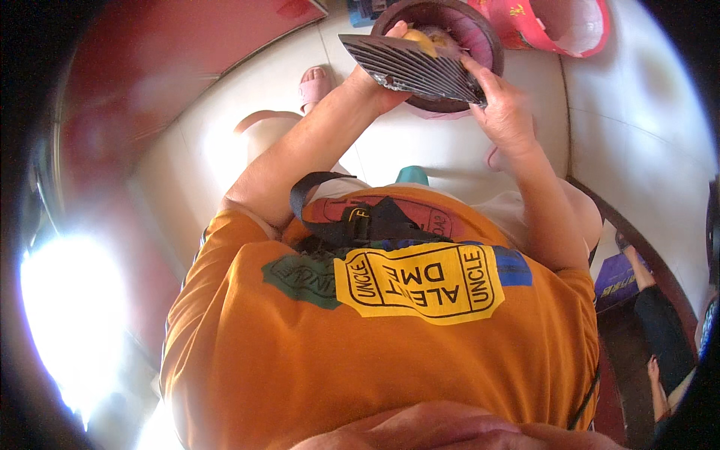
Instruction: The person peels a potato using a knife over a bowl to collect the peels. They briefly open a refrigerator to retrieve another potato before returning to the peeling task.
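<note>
A dark, ribbed, fan-shaped sheet point(413, 64), which looks like a folding fan, is held spread out between my two hands. My left hand point(388, 93) supports it from behind and below, mostly covered by it, with fingertips showing past its upper edge. At the narrow right end, my right hand point(500, 109) pinches it between thumb and fingers. Right beneath is a round dark-brown bin point(494, 45) lined with a pink bag point(478, 42). Something yellow point(422, 42) shows just past the sheet, over or in the bin; what it is cannot be made out.
A red container point(599, 28) with gold marks stands beside the bin, and a blue item point(360, 14) behind it. Red panelling point(169, 50) runs along the left. A teal seat edge point(412, 175) shows below me. Another person's legs point(666, 332) and a purple box point(619, 281) are at lower right.
</note>
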The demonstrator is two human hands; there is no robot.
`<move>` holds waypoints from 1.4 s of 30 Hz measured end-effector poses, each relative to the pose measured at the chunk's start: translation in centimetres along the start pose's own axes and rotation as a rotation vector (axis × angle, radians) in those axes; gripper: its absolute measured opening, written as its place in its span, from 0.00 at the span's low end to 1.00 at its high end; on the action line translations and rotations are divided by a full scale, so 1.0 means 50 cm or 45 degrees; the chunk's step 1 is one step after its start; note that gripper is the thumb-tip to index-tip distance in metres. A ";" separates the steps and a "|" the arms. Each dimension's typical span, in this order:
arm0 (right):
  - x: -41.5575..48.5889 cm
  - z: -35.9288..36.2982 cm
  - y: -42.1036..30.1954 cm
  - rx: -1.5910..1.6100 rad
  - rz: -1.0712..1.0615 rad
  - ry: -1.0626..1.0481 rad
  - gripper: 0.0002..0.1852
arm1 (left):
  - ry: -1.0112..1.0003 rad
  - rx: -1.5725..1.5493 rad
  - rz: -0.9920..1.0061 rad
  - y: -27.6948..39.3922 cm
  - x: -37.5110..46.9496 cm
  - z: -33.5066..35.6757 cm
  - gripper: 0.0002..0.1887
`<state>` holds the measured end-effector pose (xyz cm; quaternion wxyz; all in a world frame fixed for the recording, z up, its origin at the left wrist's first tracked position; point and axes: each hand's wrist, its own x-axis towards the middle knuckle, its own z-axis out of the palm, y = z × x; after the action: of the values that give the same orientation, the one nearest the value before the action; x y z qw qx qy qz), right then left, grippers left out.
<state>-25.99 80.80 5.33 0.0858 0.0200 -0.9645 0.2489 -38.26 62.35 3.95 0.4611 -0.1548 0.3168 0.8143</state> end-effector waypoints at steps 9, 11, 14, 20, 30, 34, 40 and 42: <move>-0.075 0.003 0.037 0.306 0.691 -0.289 0.24 | 0.179 0.027 -0.018 -0.027 0.003 -0.038 0.19; -0.092 0.021 0.017 0.125 0.731 -0.329 0.25 | 0.223 -0.037 0.126 -0.015 -0.004 -0.062 0.19; -0.101 0.043 -0.035 0.089 0.591 -0.165 0.22 | 0.105 -0.096 0.317 0.023 -0.044 -0.087 0.21; -0.108 0.021 -0.119 -0.359 0.381 -0.173 0.15 | -0.192 -0.099 0.226 0.012 -0.063 -0.033 0.24; -0.091 -0.016 -0.149 -0.400 0.287 -0.270 0.14 | -0.168 -0.108 0.063 -0.038 0.134 -0.049 0.30; -0.131 -0.067 -0.156 -0.456 0.436 -0.349 0.15 | 0.002 -0.061 0.113 -0.028 0.195 -0.098 0.30; -0.191 -0.182 -0.208 -0.275 0.722 -0.083 0.25 | 0.127 0.070 0.189 -0.032 0.201 -0.128 0.28; -0.203 -0.252 -0.237 -0.070 0.669 0.211 0.22 | 0.075 0.098 0.127 -0.028 0.187 -0.123 0.29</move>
<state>-13.05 76.49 20.05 0.0975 -0.2536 -0.9327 0.2370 -42.24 64.94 -6.30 0.4160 -0.1449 0.3685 0.8186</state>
